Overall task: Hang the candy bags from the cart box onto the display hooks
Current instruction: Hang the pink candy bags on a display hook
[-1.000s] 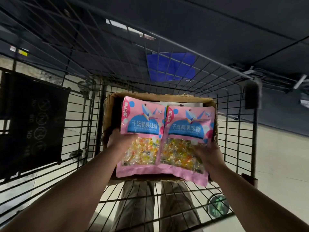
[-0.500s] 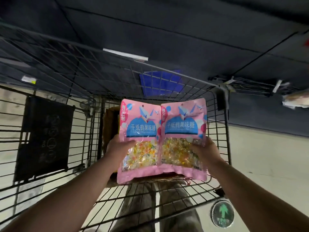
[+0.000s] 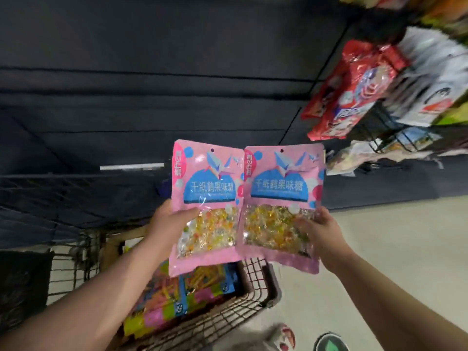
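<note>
Head view: left bag [image 3: 205, 191] and right bag [image 3: 281, 191], both pink, have risen clear of the box [image 3: 131, 233] in the past second. They are now held near the display [image 3: 352, 92] at upper right, so hanging is judged next. Left hand [image 3: 172, 220] and right hand [image 3: 323, 231] each pinch one bag's outer edge, thumb in front. Labels read 千纸鹤果味糖.

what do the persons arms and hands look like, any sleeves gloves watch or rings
Both forearms are bare right to the frame edge, with no sleeves showing. The left hand and right hand wear no gloves. No watch or bracelet sits on either wrist. Most fingers are out of sight, so rings cannot be ruled out.
</note>
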Demonstrator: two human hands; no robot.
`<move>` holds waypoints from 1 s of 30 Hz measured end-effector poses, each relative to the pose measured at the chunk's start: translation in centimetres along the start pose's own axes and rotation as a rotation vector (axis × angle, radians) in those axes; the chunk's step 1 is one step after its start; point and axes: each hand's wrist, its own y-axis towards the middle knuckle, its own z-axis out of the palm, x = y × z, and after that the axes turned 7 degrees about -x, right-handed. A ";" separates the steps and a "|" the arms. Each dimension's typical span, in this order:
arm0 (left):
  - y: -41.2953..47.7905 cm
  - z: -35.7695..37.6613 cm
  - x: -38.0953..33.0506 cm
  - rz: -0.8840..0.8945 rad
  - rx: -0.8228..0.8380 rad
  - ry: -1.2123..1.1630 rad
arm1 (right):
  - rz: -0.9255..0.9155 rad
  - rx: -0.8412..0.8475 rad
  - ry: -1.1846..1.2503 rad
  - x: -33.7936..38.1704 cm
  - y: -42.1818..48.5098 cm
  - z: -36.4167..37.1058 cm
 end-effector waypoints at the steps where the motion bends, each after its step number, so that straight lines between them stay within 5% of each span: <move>1: -0.2 1.6 -0.9 0.020 0.012 0.013 | -0.027 -0.027 0.026 0.6 0.1 -1.7; 7: -3.5 12.8 -5.5 0.144 0.119 0.100 | -0.181 -0.158 0.106 2.8 0.4 -13.2; 22: -19.9 42.2 -6.8 0.258 0.488 0.233 | -0.218 -0.379 0.388 -0.1 -1.0 -45.1; 30: -25.7 54.5 -6.9 0.256 0.678 0.290 | -0.240 -0.591 0.473 -2.8 -2.1 -56.4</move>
